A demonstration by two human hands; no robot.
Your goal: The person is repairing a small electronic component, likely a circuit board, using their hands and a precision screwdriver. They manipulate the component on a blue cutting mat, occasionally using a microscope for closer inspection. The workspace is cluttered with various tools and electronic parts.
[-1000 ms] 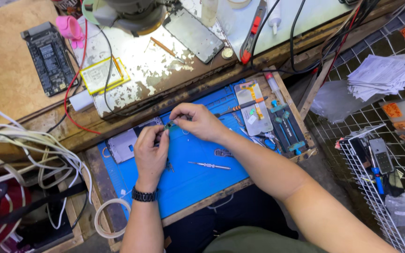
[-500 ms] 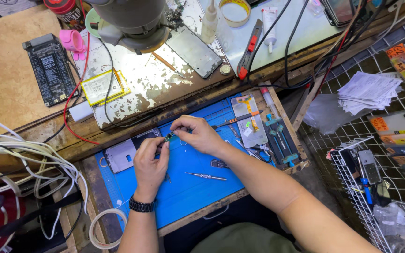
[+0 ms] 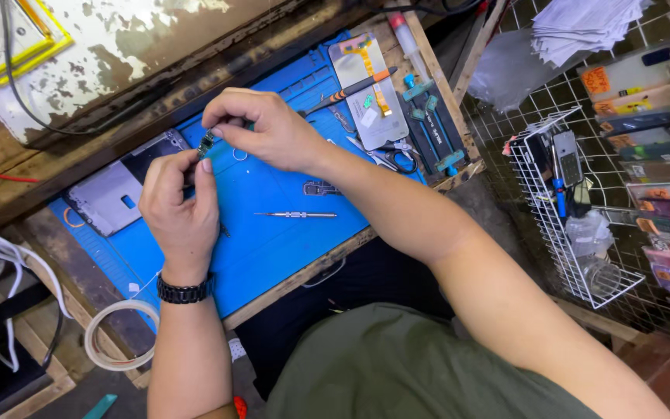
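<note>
Both hands meet over the blue mat [image 3: 273, 248] on the surface. The left hand [image 3: 180, 209] and right hand [image 3: 261, 128] each pinch a tiny dark part [image 3: 206, 143] between fingertips, too small to identify, half hidden by fingers. At 4 o'clock from it lies a thin metal tool [image 3: 296, 215]; at 9 o'clock, a grey phone panel [image 3: 118, 194].

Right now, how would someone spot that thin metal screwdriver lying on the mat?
Find the blue work mat on the wooden bench. Just below the right hand, the thin silver screwdriver lies flat and alone. Unlike the orange-tipped tool farther up, it is all metal and untouched.
</note>
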